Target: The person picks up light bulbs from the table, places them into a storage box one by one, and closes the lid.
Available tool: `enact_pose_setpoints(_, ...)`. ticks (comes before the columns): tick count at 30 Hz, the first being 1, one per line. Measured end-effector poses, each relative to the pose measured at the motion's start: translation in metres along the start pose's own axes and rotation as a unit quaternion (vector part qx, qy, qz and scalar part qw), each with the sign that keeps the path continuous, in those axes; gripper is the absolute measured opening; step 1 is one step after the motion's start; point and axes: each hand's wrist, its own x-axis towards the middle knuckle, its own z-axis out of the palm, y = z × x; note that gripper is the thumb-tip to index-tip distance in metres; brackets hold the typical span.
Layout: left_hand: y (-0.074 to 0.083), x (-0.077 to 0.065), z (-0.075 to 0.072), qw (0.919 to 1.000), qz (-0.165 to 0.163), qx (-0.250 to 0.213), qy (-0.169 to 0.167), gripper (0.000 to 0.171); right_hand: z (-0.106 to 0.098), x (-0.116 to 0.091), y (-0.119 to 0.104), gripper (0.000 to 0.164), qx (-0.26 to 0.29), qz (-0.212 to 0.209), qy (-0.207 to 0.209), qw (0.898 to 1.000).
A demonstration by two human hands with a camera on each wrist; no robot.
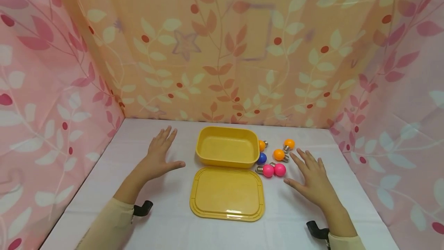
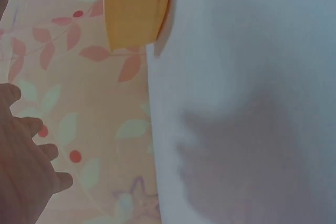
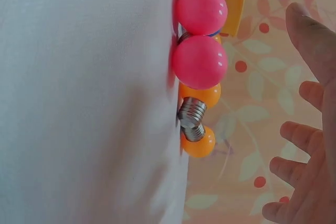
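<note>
My left hand (image 1: 158, 158) hovers over the table left of a yellow plastic box (image 1: 227, 164), fingers spread and holding nothing. On the other side my right hand (image 1: 311, 178) is held with spread fingers just right of several small light bulbs. Two pink bulbs (image 3: 200, 62) lie nearest that hand's thumb. Orange bulbs, one of them (image 1: 278, 154) near the fingertips, lie behind the pink ones. A blue bulb (image 1: 262, 158) sits against the box's right side, its base hidden. In front of the box lies its flat yellow lid (image 1: 227, 194).
A white cloth (image 1: 166, 227) covers the table. Leaf-patterned curtains stand at the back (image 1: 222, 49) and along the left (image 1: 45, 88) and right (image 1: 399, 107) sides. A black wrist camera mount (image 1: 143, 208) sits at the left sleeve, another (image 1: 316, 230) at the right.
</note>
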Motion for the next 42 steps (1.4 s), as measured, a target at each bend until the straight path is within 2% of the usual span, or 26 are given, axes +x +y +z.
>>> enact_pose_setpoints(8,0.004,0.012,0.014,0.9974,-0.018,-0.07,-0.001,0.12,0.007,0.003,-0.001,0.094,0.031,-0.003,0.012,0.999)
enact_pose_setpoints(13,0.009,0.018,0.023,0.9921,-0.031,-0.122,-0.008,0.115,0.012,0.003,-0.004,0.092,0.054,0.012,0.014,0.998)
enact_pose_setpoints(17,0.011,0.023,0.033,0.9848,-0.036,-0.17,-0.013,0.109,0.015,0.003,-0.007,0.091,0.084,0.033,0.004,0.996)
enact_pose_setpoints(22,0.01,0.033,0.048,0.9746,-0.047,-0.218,-0.015,0.102,0.016,0.005,-0.009,0.089,0.162,0.067,-0.007,0.984)
enact_pose_setpoints(26,0.012,0.039,0.06,0.9658,-0.06,-0.252,-0.013,0.104,0.016,0.006,-0.008,0.087,0.175,0.057,0.011,0.983)
enact_pose_setpoints(29,0.013,0.043,0.067,0.9632,-0.061,-0.261,-0.013,0.109,0.019,0.006,-0.005,0.085,0.172,0.038,0.033,0.984)
enact_pose_setpoints(35,0.015,0.047,0.074,0.9631,-0.069,-0.259,-0.021,0.105,0.025,0.004,-0.003,0.081,0.191,0.04,0.042,0.98)
enact_pose_setpoints(42,0.014,0.048,0.08,0.9543,-0.093,-0.283,-0.023,0.105,0.029,0.003,-0.001,0.075,0.21,0.05,0.041,0.976)
